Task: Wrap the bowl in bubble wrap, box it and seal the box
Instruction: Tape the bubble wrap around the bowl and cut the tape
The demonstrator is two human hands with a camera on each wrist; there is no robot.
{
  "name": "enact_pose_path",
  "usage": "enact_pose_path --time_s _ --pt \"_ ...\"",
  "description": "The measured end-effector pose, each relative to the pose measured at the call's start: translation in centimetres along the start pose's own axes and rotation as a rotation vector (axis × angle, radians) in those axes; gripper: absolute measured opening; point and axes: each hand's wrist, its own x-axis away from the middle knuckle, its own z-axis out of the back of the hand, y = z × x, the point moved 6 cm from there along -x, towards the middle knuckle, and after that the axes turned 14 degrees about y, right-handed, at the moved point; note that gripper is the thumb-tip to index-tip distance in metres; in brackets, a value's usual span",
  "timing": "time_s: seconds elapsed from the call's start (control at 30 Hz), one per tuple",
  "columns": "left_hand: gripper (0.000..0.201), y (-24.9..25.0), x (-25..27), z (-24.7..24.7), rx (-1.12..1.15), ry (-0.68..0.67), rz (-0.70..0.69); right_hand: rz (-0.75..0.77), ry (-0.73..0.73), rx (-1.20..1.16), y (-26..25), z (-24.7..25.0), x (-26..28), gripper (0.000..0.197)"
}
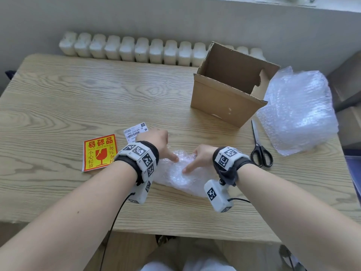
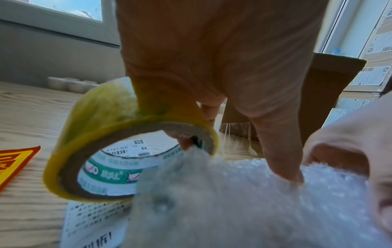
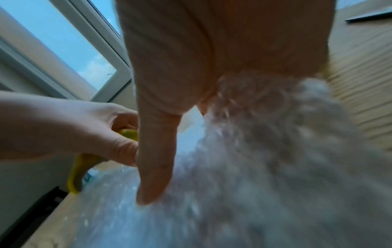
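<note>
Pale wood-grain surface (image 1: 78, 98) below a radiator. Near edge, centre: bubble-wrapped bundle (image 1: 181, 173), cloudy white, crumpled, its contents hidden. Left hand (image 1: 156, 141): fingers curled round a yellow tape roll (image 2: 101, 134), thumb pressing the wrap. Right hand (image 1: 203, 155): thumb down on the bundle; whether its fingers grip the wrap cannot be told. Open cardboard box (image 1: 230, 89) upright, far right. Scissors (image 1: 260, 147) beside spare bubble wrap (image 1: 298, 112).
</note>
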Motion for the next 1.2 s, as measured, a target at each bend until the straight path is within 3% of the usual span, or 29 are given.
enact_pose_path --time_s 0.17,0.27,0.37,0.43,0.5,0.57,0.7,0.97,1.2 --pt "0.067 0.0 0.6 -0.3 0.039 0.019 -0.014 -0.018 0.025 -0.029 -0.6 -0.5 0.4 0.087" --pt "0.066 0.0 0.8 -0.3 0.053 0.048 -0.031 0.005 0.050 -0.083 -1.0 -1.0 0.8 0.062" --pt "0.064 -0.3 1.1 -0.5 0.069 0.069 -0.035 0.010 0.060 -0.111 -1.3 -1.4 0.9 0.054" --pt "0.062 -0.4 1.2 -0.5 0.085 0.089 -0.040 0.007 0.086 -0.116 -1.5 -1.3 1.1 0.035" --pt "0.059 -0.5 1.3 -0.2 0.107 0.123 -0.042 -0.008 0.099 -0.122 -1.5 -1.2 1.2 0.045" --pt "0.055 -0.8 1.4 0.5 0.139 0.173 -0.029 -0.014 0.105 -0.118 -1.5 -1.2 1.3 0.038" --pt "0.052 -1.9 1.8 2.0 0.144 0.225 -0.006 -0.048 0.051 -0.031 -1.5 -2.0 1.4 0.068" --pt "0.050 -3.0 3.5 1.8 0.158 0.265 -0.008 -0.092 -0.005 0.010 -1.3 -2.6 1.9 0.051" --pt "0.048 -3.9 4.2 1.7 0.220 0.280 -0.011 -0.138 -0.040 -0.195 -0.4 -2.5 1.9 0.038"
